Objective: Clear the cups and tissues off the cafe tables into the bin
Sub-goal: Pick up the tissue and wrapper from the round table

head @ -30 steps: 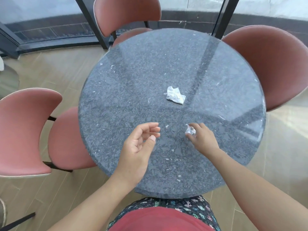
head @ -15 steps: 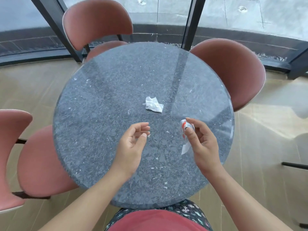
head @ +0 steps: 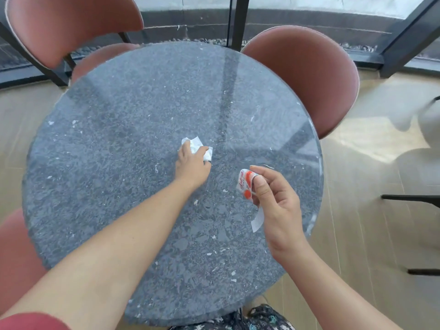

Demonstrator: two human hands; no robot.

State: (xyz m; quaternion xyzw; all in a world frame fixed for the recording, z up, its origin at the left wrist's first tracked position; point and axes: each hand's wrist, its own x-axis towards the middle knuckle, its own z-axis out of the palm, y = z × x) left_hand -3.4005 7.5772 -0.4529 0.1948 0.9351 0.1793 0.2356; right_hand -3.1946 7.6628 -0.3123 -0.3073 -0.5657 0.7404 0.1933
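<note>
Gripping the crumpled tissue (head: 195,143) near the bench (head: 114,144) centre, the left hand (head: 192,164) has its fingers curled over it, arm stretched toward 12 o'clock. The right hand (head: 278,203) pinches a red-and-white wrapper (head: 246,184) between thumb and fingers, above the bench at 4 o'clock from the tissue. A loose white tail hangs below the palm.

Risks: the tissue is light and only partly covered, with corners sticking out at 12 and 3 o'clock. A shallow pinch could likely tear it or leave a scrap behind. The wrapper's tail could slip free if the thumb eases. The bin is not in view, so the carry is unknown.

Room: the bench top is open around the tissue, rim well apart. Chairs crowd the rim at 11 (head: 71,27), 2 (head: 309,77) and 8 o'clock (head: 14,258). The floor (head: 371,234) at 3 to 5 o'clock looks like the free way out.
</note>
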